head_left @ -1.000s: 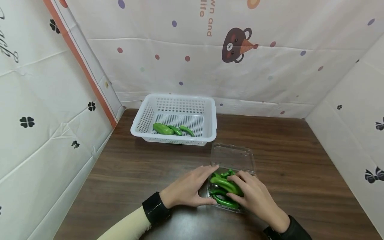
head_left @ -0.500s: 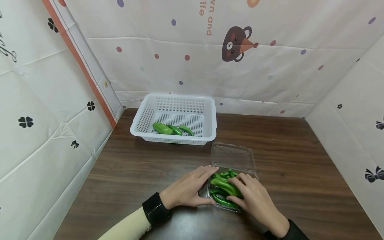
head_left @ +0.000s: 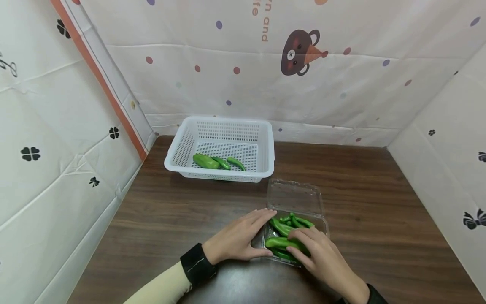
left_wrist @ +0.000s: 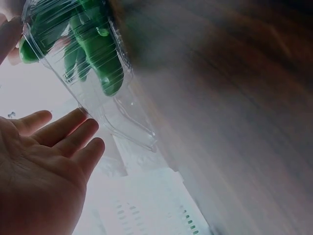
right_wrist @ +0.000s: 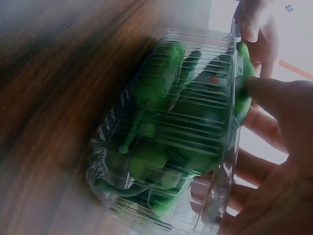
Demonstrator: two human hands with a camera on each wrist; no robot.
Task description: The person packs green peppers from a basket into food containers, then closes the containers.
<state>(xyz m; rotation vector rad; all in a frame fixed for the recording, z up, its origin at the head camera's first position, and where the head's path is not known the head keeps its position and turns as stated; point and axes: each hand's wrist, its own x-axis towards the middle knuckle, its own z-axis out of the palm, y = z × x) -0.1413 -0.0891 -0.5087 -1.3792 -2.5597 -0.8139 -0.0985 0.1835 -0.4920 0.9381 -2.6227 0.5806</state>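
Head view shows my right hand [head_left: 322, 257] pinching a green pepper [head_left: 282, 242] in the clear clamshell box [head_left: 294, 234] on the worktop [head_left: 379, 202], left hand [head_left: 237, 238] flat, steadying its side; a snagged pepper could tip the light box, while three peppers lie in the white basket [head_left: 222, 150].

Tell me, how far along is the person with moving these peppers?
Three green peppers already lie in the white basket. The right hand grips another pepper in the open clear box, which the left hand steadies. Several more peppers are left in the box, so roughly half remains.
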